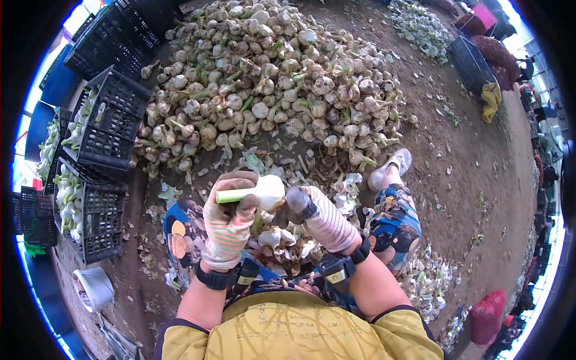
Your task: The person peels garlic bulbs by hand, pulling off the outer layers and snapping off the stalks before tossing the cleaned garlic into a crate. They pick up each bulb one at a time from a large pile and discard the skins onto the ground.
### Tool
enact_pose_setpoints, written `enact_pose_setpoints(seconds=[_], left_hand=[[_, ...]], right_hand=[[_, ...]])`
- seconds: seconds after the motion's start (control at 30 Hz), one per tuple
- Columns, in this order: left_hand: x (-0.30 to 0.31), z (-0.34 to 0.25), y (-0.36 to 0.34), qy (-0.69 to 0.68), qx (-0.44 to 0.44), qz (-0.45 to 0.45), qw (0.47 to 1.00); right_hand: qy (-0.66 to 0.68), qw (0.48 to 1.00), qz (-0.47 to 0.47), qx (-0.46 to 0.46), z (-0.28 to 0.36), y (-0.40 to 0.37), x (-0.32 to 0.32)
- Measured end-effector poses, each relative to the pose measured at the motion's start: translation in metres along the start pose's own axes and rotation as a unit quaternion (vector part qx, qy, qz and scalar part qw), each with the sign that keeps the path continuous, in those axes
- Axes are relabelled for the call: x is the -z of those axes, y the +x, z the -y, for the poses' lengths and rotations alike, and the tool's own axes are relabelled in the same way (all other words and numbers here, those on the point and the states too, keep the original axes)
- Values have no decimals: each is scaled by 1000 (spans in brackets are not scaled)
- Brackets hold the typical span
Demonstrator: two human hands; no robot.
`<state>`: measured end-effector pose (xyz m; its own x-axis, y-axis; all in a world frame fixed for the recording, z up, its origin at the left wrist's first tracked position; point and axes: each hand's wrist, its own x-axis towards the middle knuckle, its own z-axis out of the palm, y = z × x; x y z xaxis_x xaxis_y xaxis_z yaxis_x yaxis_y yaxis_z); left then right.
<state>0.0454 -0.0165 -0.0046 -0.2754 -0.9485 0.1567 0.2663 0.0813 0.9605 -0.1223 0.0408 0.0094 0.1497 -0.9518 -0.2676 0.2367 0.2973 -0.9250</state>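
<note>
A peeled white garlic bulb (271,191) with a cut green stem lies sideways in my left hand (228,219), whose gloved fingers and thumb wrap round it. The stem points left and the root end faces right. Close to that root end is my right hand (324,219), in a striped glove with dark fingertips. Its fingers are curled together; whatever is in them, if anything, is hidden. Below both hands, a heap of loose garlic skins (282,240) lies between my legs.
Ahead rises a large pile of unpeeled garlic (270,78). Black crates (114,120) with trimmed garlic stand at the left, above a white bucket (94,288). At the right are a red mesh sack (487,318), a dark crate (471,63) and a yellow cloth (491,102).
</note>
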Motion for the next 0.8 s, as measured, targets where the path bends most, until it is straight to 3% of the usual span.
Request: enact_pose_setpoints(seconds=[0.17, 0.5, 0.67, 0.7, 0.77, 0.8], left_hand=[[-2, -2, 1, 14, -6, 31, 999], [-9, -5, -4, -9, 21, 15, 1000], [-9, 0, -10, -96, 150, -70, 982], [-10, -1, -10, -95, 148, -71, 982], [-13, -6, -10, -204, 226, -129, 944], [-11, -4, -8, -214, 221, -128, 943]], right_hand=[[64, 997, -15, -45, -5, 1, 5], [50, 996, -64, -40, 4, -4, 0], [-2, 999, 1, -40, 4, -4, 6], [-2, 999, 2, -39, -2, -4, 5], [-98, 994, -31, -32, -18, -4, 2], [-30, 996, 11, -81, 6, -5, -4]])
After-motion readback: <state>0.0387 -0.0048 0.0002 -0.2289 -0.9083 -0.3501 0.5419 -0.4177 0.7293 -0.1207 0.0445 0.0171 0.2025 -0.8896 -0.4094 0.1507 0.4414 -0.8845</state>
